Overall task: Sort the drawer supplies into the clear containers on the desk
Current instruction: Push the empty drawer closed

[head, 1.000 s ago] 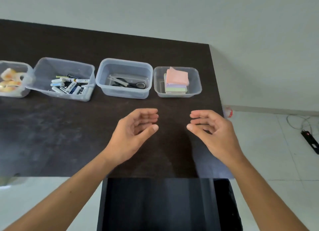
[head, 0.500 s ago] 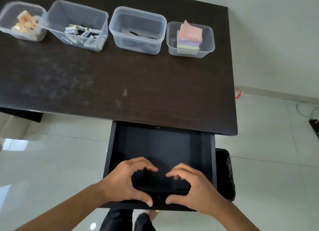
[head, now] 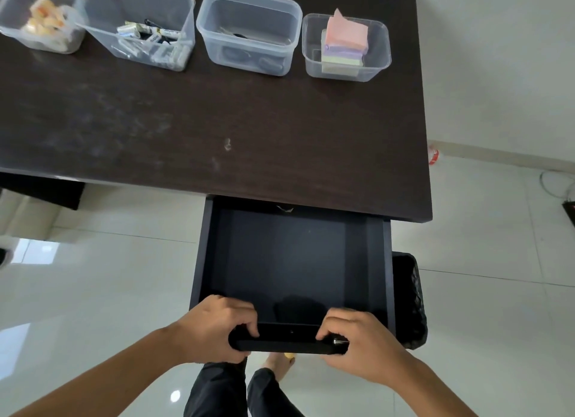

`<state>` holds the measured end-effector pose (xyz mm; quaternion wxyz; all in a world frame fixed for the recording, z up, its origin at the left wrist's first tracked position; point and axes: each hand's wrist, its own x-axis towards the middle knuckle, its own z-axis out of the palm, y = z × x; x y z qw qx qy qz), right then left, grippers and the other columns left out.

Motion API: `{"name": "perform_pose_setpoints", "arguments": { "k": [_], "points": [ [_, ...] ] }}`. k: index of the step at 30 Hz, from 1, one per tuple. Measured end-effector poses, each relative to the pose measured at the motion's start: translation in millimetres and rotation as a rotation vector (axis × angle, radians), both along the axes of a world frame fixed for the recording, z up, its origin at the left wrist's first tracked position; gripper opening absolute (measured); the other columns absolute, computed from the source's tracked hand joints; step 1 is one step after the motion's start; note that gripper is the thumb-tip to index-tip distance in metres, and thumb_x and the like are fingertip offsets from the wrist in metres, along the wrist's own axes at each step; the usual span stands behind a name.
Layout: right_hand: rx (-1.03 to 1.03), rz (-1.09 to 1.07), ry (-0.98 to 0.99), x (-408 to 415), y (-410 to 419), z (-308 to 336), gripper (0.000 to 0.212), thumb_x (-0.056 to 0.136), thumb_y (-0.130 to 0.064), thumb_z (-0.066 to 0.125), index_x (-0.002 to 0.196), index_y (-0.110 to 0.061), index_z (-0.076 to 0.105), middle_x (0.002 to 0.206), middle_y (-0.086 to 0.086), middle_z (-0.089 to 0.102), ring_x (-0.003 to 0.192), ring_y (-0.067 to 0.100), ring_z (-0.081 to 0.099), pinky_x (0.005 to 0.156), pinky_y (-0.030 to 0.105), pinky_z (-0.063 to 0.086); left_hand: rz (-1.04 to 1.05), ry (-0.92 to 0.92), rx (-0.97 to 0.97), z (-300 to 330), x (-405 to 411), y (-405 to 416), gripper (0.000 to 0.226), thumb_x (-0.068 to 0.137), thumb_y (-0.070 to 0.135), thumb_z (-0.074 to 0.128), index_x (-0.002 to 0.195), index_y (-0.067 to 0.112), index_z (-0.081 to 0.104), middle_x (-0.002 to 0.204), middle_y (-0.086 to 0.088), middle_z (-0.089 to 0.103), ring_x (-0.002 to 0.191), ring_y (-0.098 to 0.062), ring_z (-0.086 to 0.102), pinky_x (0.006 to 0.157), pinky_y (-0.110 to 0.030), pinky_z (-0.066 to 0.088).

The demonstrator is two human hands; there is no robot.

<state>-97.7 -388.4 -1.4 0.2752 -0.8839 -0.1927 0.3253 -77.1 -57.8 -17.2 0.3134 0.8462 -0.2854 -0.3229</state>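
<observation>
A black drawer (head: pixel 205 261) stands pulled out from under the dark desk (head: pixel 217 121), and its inside looks bare. My left hand (head: pixel 214 332) and my right hand (head: pixel 357 342) both grip the drawer's front edge (head: pixel 289 339). Along the desk's far side stands a row of clear containers: one with tape rolls (head: pixel 43 21), one with batteries (head: pixel 149 37), one with scissors (head: pixel 249 37), and one with a stack of sticky notes (head: pixel 345 43).
A black mesh bin (head: pixel 410 298) stands on the white tiled floor right of the drawer. My legs in dark trousers (head: pixel 224 388) are below the drawer. A cable and power strip (head: pixel 569 205) lie on the floor at far right.
My hands came down from above the desk to the drawer's front edge and closed on it. The view tilted down, showing the whole open drawer.
</observation>
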Motion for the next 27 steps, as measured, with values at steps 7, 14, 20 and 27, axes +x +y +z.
{"name": "perform_pose_setpoints", "arguments": {
  "k": [7, 14, 20, 27],
  "points": [
    [0.156, -0.153, -0.147, 16, 3, -4, 0.012, 0.084, -0.030, 0.081, 0.096, -0.029, 0.077, 0.096, -0.021, 0.065, 0.087, 0.003, 0.065, 0.074, 0.027, 0.056, 0.098, -0.192, -0.128, -5, 21, 13, 0.020, 0.076, 0.032, 0.084, 0.090, 0.033, 0.071, 0.087, 0.020, 0.068, 0.077, 0.001, 0.063, 0.070, -0.006, 0.046],
    [-0.002, -0.198, -0.763, 88, 8, 2, 0.031, 0.080, -0.036, 0.091, 0.100, -0.017, 0.078, 0.104, -0.003, 0.070, 0.101, 0.023, 0.064, 0.086, 0.042, 0.056, 0.264, -0.783, -0.133, 12, 96, 6, 0.051, 0.076, 0.041, 0.093, 0.117, 0.015, 0.076, 0.123, -0.005, 0.068, 0.130, -0.028, 0.056, 0.104, -0.044, 0.052],
    [-0.320, -0.278, -0.879, 127, 4, 19, 0.120, 0.069, -0.082, 0.074, 0.158, -0.008, 0.043, 0.169, 0.019, 0.032, 0.158, 0.039, 0.029, 0.124, 0.055, 0.031, 0.223, -0.852, 0.172, 28, 146, 10, 0.130, 0.066, 0.078, 0.081, 0.160, 0.001, 0.034, 0.172, -0.017, 0.023, 0.162, -0.034, 0.014, 0.128, -0.066, 0.014],
    [-0.229, -0.310, -0.827, 148, -4, -1, 0.111, 0.071, -0.080, 0.077, 0.154, -0.010, 0.052, 0.168, 0.007, 0.040, 0.158, 0.029, 0.033, 0.126, 0.055, 0.033, 0.296, -0.936, 0.072, 2, 157, 17, 0.101, 0.076, 0.077, 0.076, 0.148, 0.008, 0.058, 0.160, -0.009, 0.049, 0.151, -0.028, 0.044, 0.121, -0.059, 0.037]
  ]
}}
